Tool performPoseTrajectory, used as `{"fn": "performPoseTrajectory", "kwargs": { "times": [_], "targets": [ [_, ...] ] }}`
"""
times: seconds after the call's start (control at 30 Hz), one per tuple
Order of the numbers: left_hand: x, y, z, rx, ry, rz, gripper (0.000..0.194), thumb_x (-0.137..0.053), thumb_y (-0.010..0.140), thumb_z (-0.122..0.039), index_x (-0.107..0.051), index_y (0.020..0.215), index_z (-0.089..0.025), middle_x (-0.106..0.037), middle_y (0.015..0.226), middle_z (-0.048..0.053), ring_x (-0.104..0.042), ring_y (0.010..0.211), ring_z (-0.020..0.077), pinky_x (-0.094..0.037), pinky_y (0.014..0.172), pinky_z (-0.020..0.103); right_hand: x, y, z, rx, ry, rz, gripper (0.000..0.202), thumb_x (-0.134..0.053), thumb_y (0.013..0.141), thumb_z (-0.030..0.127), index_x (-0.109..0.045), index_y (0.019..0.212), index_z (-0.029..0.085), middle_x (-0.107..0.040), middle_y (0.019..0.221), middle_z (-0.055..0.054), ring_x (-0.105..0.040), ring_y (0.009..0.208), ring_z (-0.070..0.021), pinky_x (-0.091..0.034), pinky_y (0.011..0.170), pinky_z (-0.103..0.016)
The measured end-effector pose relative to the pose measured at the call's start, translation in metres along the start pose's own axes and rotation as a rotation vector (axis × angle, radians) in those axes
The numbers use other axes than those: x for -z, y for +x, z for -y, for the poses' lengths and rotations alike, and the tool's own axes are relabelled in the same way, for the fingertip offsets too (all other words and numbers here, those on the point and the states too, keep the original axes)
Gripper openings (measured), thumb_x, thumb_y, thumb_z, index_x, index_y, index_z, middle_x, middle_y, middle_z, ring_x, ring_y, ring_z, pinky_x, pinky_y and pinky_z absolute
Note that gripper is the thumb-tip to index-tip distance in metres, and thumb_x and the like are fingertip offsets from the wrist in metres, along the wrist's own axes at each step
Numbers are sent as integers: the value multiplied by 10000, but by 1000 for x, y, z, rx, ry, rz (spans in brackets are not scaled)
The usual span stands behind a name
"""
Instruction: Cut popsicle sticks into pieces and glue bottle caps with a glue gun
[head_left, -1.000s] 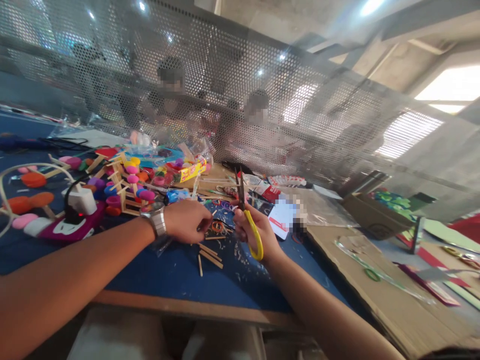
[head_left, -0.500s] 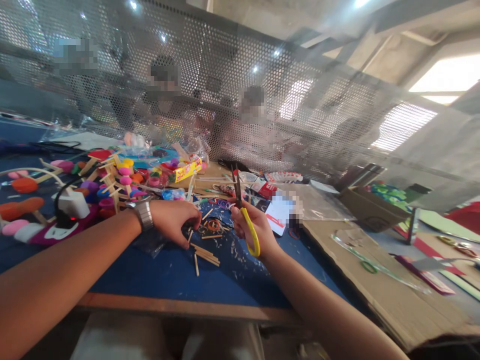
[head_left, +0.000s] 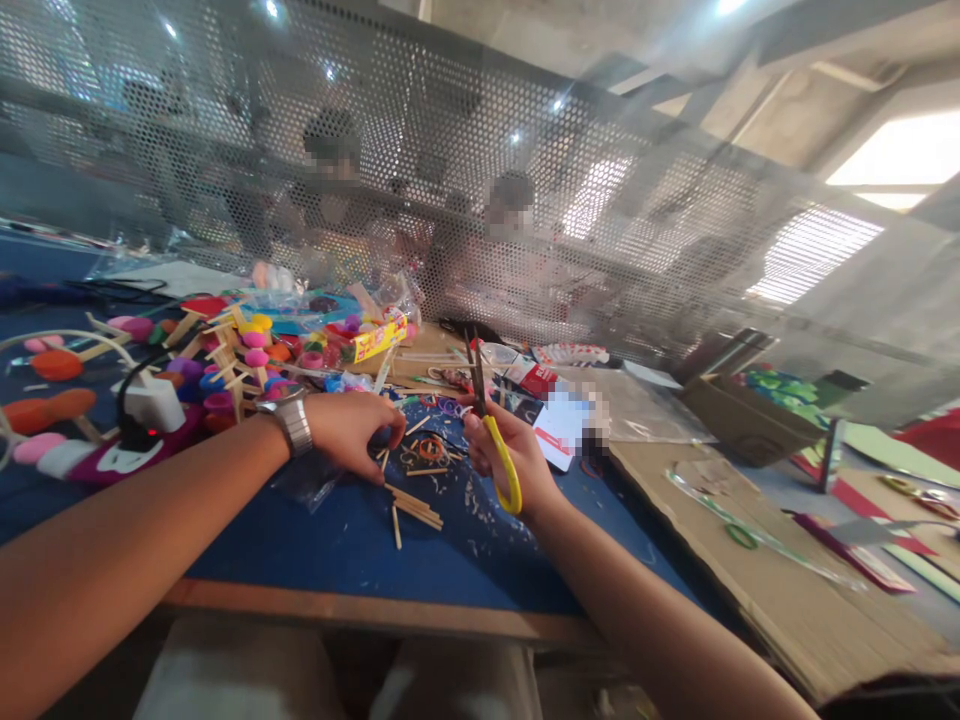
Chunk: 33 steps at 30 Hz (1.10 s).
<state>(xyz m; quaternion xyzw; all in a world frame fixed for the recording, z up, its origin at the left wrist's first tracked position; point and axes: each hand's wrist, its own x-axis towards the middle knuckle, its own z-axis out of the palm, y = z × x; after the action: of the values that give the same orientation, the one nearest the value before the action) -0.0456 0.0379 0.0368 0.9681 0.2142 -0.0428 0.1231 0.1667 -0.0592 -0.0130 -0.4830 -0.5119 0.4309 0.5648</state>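
Note:
My left hand point(head_left: 352, 432), with a metal-band watch point(head_left: 291, 422) on its wrist, is low over the blue table. Its thumb and fingers are curved but apart, and a short wooden stick point(head_left: 385, 461) lies by the thumb tip; whether they touch is hard to see. Just in front of that hand is a small bunch of cut wooden sticks point(head_left: 417, 508). My right hand point(head_left: 517, 450) is closed around the yellow handle of a pair of scissors point(head_left: 501, 462), whose dark blades point up and away, slightly parted. Rubber bands point(head_left: 427, 452) and pale scraps lie between the hands.
Colourful foam-and-stick pieces point(head_left: 225, 370) and a power strip with a white plug point(head_left: 154, 403) crowd the left. A phone point(head_left: 559, 428) lies beyond my right hand. Cardboard point(head_left: 697, 530) and a box point(head_left: 750, 418) are at right. A perforated screen point(head_left: 420, 200) stands behind, with people beyond.
The view has shifted slightly. My left thumb and fingers have moved a little closer around the short stick. My right hand keeps the scissors in nearly the same place.

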Motion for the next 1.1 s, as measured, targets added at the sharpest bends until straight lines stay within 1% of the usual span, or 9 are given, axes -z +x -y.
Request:
{"fn": "performPoseTrajectory", "kwargs": {
  "times": [0.2, 0.3, 0.4, 0.5, 0.6, 0.7, 0.8, 0.93, 1.1],
  "targets": [
    [2, 0, -2, 10, -35, -5, 273, -765, 680, -314, -724, 916, -183, -706, 935, 55, -629, 857, 219, -436, 729, 265, 0, 0, -1, 7, -17, 12, 574, -748, 741, 629, -638, 1099, 193, -351, 577, 95, -298, 447, -65, -233, 439, -234],
    [0, 0, -2, 16, -145, -36, 212, -741, 683, -301, -745, 854, -176, -716, 849, 53, -624, 756, 205, -417, 658, 263, 1, 0, -3, 20, -11, 12, 573, -750, 744, 626, -633, 1095, 189, -348, 568, 103, -301, 437, -60, -241, 436, -228],
    [-1, 2, 0, -2, -262, -88, 123, -673, 732, -250, -755, 790, -180, -720, 746, 36, -606, 665, 172, -397, 631, 258, 1, 1, -4, 24, 1, 15, 574, -754, 740, 626, -633, 1089, 187, -346, 565, 106, -302, 434, -56, -249, 430, -221],
    [-2, 5, 2, 10, -336, -185, 114, -642, 746, -206, -754, 748, -185, -714, 675, 22, -581, 611, 146, -379, 624, 258, 1, 1, -3, 20, -14, 16, 581, -752, 736, 634, -638, 1089, 186, -352, 564, 102, -307, 439, -57, -251, 424, -216],
    [-3, 9, 3, 51, -469, -330, 99, -656, 751, -219, -746, 737, -180, -729, 686, 31, -595, 627, 146, -392, 637, 265, 1, 0, -2, 13, -20, 14, 594, -751, 732, 636, -635, 1101, 186, -364, 567, 99, -311, 443, -59, -240, 420, -215],
    [-9, 16, 0, 91, -678, -483, 172, -613, 815, -266, -747, 861, -169, -768, 820, 65, -650, 713, 156, -462, 678, 272, 1, 1, -3, 14, -17, 14, 595, -744, 736, 639, -632, 1101, 183, -358, 569, 101, -303, 443, -57, -227, 423, -216],
    [-17, 22, -5, 131, -892, -617, 214, -614, 827, -293, -736, 943, -161, -771, 860, 77, -650, 680, 140, -499, 652, 269, 2, 2, -6, 28, -32, 15, 576, -741, 745, 628, -634, 1095, 183, -350, 584, 99, -300, 450, -58, -210, 426, -220],
    [-24, 26, -11, 149, -1093, -728, 157, -738, 743, -279, -746, 846, -161, -759, 789, 58, -637, 638, 120, -510, 634, 253, 3, 2, -9, 49, -78, 45, 531, -717, 783, 604, -652, 1093, 177, -360, 609, 88, -293, 470, -62, -215, 431, -226],
    [-24, 27, -15, 148, -1262, -833, 116, -791, 709, -225, -747, 797, -163, -732, 703, 15, -625, 607, 91, -507, 631, 226, 2, 1, -9, 47, -83, 71, 494, -745, 783, 536, -669, 1115, 178, -330, 611, 87, -288, 486, -70, -247, 439, -231]
  ]
}}
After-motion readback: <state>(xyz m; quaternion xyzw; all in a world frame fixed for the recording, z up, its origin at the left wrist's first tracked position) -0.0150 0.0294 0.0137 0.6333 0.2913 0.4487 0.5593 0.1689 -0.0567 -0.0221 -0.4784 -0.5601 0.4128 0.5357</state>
